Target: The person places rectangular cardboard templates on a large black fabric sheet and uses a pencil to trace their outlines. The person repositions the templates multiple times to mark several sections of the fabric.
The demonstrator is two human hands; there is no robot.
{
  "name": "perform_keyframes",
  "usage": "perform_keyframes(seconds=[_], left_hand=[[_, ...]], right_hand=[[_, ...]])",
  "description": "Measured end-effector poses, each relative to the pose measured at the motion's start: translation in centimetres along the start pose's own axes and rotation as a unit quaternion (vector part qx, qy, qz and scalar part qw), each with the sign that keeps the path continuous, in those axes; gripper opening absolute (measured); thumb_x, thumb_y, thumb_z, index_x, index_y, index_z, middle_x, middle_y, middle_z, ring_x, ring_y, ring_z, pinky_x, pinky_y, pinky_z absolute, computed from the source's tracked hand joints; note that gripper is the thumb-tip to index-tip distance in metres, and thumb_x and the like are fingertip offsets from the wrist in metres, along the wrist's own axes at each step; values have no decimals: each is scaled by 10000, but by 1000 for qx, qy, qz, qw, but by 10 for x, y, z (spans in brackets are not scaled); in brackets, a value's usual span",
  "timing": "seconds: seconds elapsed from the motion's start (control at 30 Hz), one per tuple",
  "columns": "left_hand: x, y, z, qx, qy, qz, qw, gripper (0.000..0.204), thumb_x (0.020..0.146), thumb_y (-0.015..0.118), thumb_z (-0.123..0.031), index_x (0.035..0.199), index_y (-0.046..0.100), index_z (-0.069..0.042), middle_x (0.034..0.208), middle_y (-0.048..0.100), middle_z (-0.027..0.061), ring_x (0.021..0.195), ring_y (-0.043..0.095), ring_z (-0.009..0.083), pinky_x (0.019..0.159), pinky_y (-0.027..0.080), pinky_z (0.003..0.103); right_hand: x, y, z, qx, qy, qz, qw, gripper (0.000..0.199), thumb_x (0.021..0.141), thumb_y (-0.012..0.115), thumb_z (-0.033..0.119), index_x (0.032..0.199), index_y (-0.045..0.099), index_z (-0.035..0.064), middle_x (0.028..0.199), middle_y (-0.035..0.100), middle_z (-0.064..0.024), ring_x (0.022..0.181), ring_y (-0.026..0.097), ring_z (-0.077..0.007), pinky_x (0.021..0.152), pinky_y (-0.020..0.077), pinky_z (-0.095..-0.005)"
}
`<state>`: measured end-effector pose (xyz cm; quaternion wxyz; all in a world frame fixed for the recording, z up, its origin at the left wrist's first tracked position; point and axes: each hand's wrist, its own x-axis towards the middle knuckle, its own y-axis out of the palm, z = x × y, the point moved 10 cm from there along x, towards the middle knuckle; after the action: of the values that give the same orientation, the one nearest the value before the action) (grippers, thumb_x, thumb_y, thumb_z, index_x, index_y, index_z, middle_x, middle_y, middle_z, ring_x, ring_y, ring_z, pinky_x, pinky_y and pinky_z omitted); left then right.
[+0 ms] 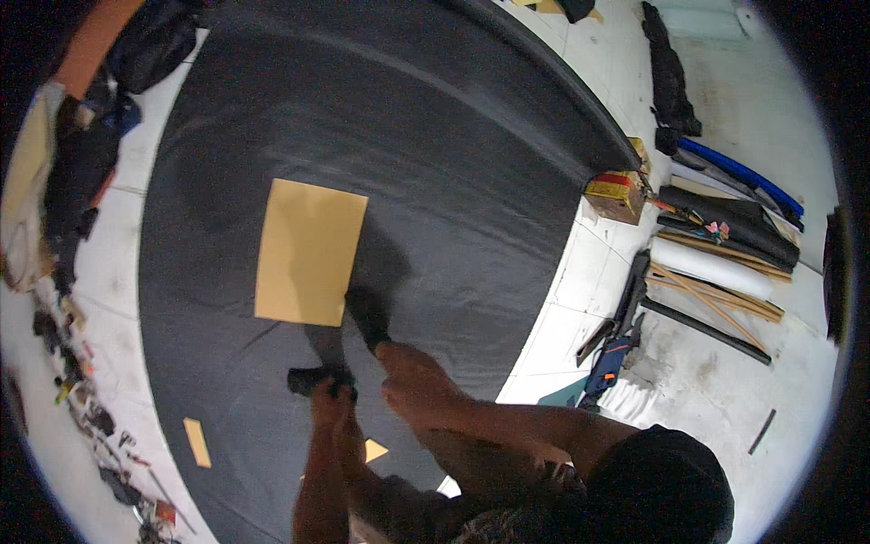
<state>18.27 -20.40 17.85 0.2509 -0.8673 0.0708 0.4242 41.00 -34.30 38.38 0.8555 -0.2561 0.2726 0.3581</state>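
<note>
A wide sheet of black fabric (471, 245) covers the floor before me. On it lies a flat tan rectangular piece (313, 249), like card or paper, partly under shadow. My right hand (417, 381) is just below its lower right corner, over the fabric, fingers curled in. Beside it on the left, my left hand (333, 399) is closed too, low over the cloth. Very dark shapes extend from the fingertips of both hands; whether they are shadows or held things, I cannot tell. Neither hand visibly touches the tan piece.
Tan scraps lie at lower left (197, 442) and by my left forearm (374, 450). Along the right stand a box (616, 195) at the fabric's edge, a white roll (711, 265), and several rods and dark rolls. Clothes and small items line the left floor.
</note>
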Motion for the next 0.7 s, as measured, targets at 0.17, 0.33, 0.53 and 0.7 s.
perform_keyframes(seconds=[0.17, 0.33, 0.53, 0.7], left_hand=[[-142, 5, -57, -17, -103, 41, 994, 430, 881, 663, -354, 1173, 635, -40, 1125, 639, 248, 1047, 621, 415, 904, 503, 460], [-250, -43, -93, -112, -98, -126, 981, 498, 861, 717, -375, 1209, 610, -35, 1135, 645, 222, 1028, 635, 395, 870, 523, 444], [-355, -39, -101, -100, -113, -199, 968, 536, 850, 735, -371, 1223, 606, -10, 1159, 651, 207, 1034, 632, 361, 898, 513, 443], [-450, 88, -69, -62, -161, -212, 962, 562, 860, 707, -414, 1227, 603, -1, 1190, 642, 235, 1124, 604, 397, 962, 479, 463]], right_hand=[[-33, 18, -69, 84, 54, -1, 995, 403, 968, 502, 145, 1345, 474, 6, 1303, 556, -193, 1075, 611, -367, 950, 470, -472], [-66, 11, -74, 63, 80, 54, 993, 480, 980, 486, 189, 1426, 430, 22, 1361, 546, -197, 1082, 609, -401, 939, 476, -484], [-151, -102, -63, -282, -74, 19, 956, 300, 979, 504, 268, 1143, 603, 38, 1043, 639, -216, 970, 607, -425, 839, 475, -510], [-264, -235, -148, -452, -22, 22, 891, 407, 964, 478, 266, 1220, 555, -41, 1140, 609, -276, 1089, 590, -422, 961, 471, -484]])
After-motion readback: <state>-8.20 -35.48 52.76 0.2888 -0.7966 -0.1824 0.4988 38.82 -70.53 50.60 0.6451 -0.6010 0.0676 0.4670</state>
